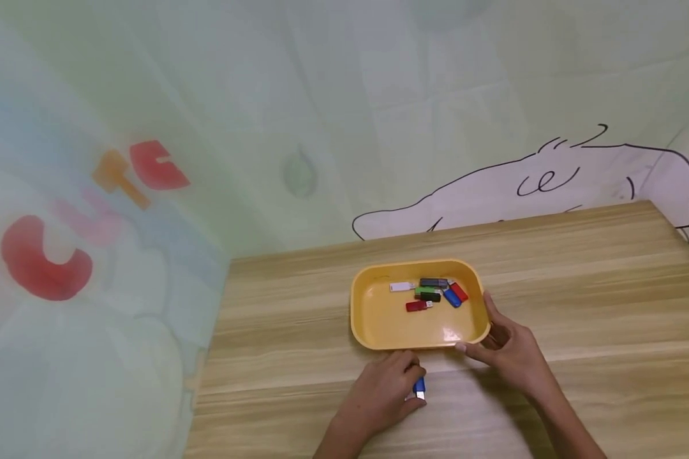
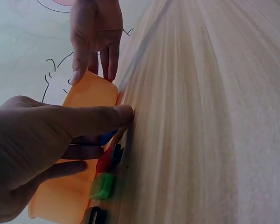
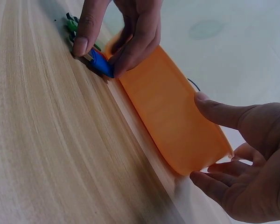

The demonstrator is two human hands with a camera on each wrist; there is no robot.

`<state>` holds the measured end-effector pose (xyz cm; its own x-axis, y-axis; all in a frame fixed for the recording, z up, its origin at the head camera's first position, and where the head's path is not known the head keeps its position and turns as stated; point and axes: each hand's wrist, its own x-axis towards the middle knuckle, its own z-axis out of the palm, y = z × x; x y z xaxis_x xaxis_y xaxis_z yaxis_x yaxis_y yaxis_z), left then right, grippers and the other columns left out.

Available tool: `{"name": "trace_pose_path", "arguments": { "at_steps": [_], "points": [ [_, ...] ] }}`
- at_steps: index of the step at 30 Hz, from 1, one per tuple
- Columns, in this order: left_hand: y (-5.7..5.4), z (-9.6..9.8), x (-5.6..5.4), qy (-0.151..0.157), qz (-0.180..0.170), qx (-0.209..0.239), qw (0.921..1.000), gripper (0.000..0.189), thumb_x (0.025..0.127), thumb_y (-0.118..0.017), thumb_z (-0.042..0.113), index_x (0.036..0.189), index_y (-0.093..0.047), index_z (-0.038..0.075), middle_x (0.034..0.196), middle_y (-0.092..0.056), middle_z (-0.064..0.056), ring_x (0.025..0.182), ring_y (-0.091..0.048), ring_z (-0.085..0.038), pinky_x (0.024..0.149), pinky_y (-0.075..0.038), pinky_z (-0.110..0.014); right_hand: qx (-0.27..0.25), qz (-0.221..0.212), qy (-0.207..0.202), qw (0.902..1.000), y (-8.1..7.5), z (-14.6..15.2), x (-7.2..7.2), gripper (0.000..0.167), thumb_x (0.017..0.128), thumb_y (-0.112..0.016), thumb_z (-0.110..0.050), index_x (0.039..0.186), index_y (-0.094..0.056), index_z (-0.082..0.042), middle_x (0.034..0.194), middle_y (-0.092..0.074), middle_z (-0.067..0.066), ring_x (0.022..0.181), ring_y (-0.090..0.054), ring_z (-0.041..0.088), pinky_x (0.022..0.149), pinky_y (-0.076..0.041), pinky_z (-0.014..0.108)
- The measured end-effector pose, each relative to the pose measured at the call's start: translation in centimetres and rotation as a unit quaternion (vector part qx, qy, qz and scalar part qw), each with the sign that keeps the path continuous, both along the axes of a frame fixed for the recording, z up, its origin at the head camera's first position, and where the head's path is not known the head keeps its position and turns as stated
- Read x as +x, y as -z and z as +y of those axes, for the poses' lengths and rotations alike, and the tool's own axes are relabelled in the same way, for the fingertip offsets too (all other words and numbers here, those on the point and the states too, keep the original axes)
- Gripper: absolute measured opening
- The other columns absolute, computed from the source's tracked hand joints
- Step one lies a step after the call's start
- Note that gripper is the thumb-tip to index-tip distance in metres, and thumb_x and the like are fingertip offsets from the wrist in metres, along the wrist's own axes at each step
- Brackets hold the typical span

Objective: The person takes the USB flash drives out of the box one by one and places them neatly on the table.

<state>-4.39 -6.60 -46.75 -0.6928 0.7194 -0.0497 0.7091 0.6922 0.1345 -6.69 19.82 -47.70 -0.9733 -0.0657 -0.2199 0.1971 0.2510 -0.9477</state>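
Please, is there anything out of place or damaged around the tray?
Nothing stands out. USB sticks lie at mixed angles inside the yellow tray, and the left hand holds a blue stick outside it; I see no damage.

1) A thick, rounded red letter C (image 1: pixel 31 274) stood on the pale pastel backdrop (image 1: pixel 109 95)
2) A blocky orange letter T (image 1: pixel 117 173) stood up and right of it
3) The faint pink shape (image 1: pixel 94 220) between them and red shape (image 1: pixel 155 167) beyond were too blurred to read

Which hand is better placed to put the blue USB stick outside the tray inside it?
Probably the left hand: it pinches that blue USB stick beside the yellow tray, while the right hand grips the tray's right end.
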Motion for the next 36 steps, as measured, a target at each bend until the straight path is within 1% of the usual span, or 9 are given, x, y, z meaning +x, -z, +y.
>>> {"name": "trace_pose_path", "arguments": {
  "at_steps": [3, 4, 14, 17, 22, 31, 36],
  "points": [
    [0.08, 0.03, -0.05, 0.004, 0.007, -0.007, 0.9999, 0.041, 0.091, -0.082, 0.051, 0.116, -0.076, 0.019, 0.117, -0.066, 0.006, 0.105, -0.061, -0.009, 0.094, -0.052, -0.023, -0.002, 0.0, 0.001, 1.0, -0.02, 0.06, -0.02, 0.112, 0.085, -0.091, -0.021, 0.167, -0.017, -0.006, 0.173, -0.022, 0.021, 0.15, -0.043, 0.044, 0.103, -0.05, 0.028],
    [0.1, 0.03, -0.05, 0.004, 0.008, -0.008, 0.9999, 0.041, 0.091, -0.082, 0.051, 0.116, -0.076, 0.019, 0.117, -0.066, 0.006, 0.106, -0.061, -0.009, 0.095, -0.051, -0.024, -0.002, 0.0, 0.001, 1.0, -0.03, 0.07, -0.01, 0.112, 0.085, -0.091, -0.021, 0.167, -0.017, -0.006, 0.173, -0.022, 0.021, 0.15, -0.043, 0.043, 0.103, -0.05, 0.028],
    [0.31, -0.14, -0.01, -0.003, 0.007, -0.007, 0.9999, 0.042, 0.091, -0.08, 0.055, 0.116, -0.076, 0.021, 0.115, -0.066, 0.007, 0.105, -0.061, -0.009, 0.094, -0.05, -0.025, 0.002, -0.011, 0.005, 0.9999, -0.31, -0.06, 0.0, 0.111, 0.086, -0.091, -0.021, 0.167, -0.017, -0.006, 0.174, -0.021, 0.02, 0.151, -0.041, 0.044, 0.104, -0.049, 0.028],
    [0.38, -0.09, -0.07, -0.004, 0.009, -0.009, 0.9999, 0.043, 0.092, -0.079, 0.055, 0.117, -0.076, 0.021, 0.116, -0.067, 0.007, 0.107, -0.061, -0.009, 0.095, -0.05, -0.026, -0.003, -0.01, 0.007, 0.9999, -0.3, -0.04, -0.05, 0.11, 0.085, -0.091, -0.019, 0.167, -0.018, -0.005, 0.174, -0.02, 0.019, 0.151, -0.041, 0.044, 0.104, -0.049, 0.028],
    [0.35, -0.04, -0.05, -0.006, 0.002, -0.018, 0.9998, 0.043, 0.093, -0.078, 0.054, 0.12, -0.076, 0.021, 0.12, -0.067, 0.006, 0.11, -0.062, -0.01, 0.098, -0.051, -0.028, -0.01, -0.012, 0.005, 0.9999, -0.19, -0.1, -0.08, 0.112, 0.085, -0.091, -0.021, 0.167, -0.017, -0.006, 0.174, -0.02, 0.019, 0.151, -0.042, 0.043, 0.103, -0.05, 0.027],
    [0.12, 0.01, 0.03, -0.008, -0.008, -0.014, 0.9998, 0.043, 0.094, -0.078, 0.054, 0.121, -0.076, 0.021, 0.12, -0.067, 0.006, 0.109, -0.061, -0.01, 0.099, -0.051, -0.027, -0.006, -0.009, 0.005, 0.9999, -0.09, -0.04, 0.02, 0.111, 0.085, -0.091, -0.02, 0.167, -0.018, -0.005, 0.174, -0.02, 0.02, 0.151, -0.042, 0.043, 0.103, -0.049, 0.025],
    [0.29, -0.08, 0.04, -0.008, -0.005, -0.009, 0.9999, 0.043, 0.093, -0.078, 0.055, 0.12, -0.076, 0.021, 0.12, -0.067, 0.007, 0.108, -0.06, -0.009, 0.097, -0.051, -0.025, -0.013, -0.007, 0.004, 0.9999, -0.12, -0.05, -0.03, 0.111, 0.085, -0.091, -0.019, 0.166, -0.017, -0.004, 0.173, -0.02, 0.02, 0.151, -0.042, 0.042, 0.103, -0.049, 0.024]
  ]
}}
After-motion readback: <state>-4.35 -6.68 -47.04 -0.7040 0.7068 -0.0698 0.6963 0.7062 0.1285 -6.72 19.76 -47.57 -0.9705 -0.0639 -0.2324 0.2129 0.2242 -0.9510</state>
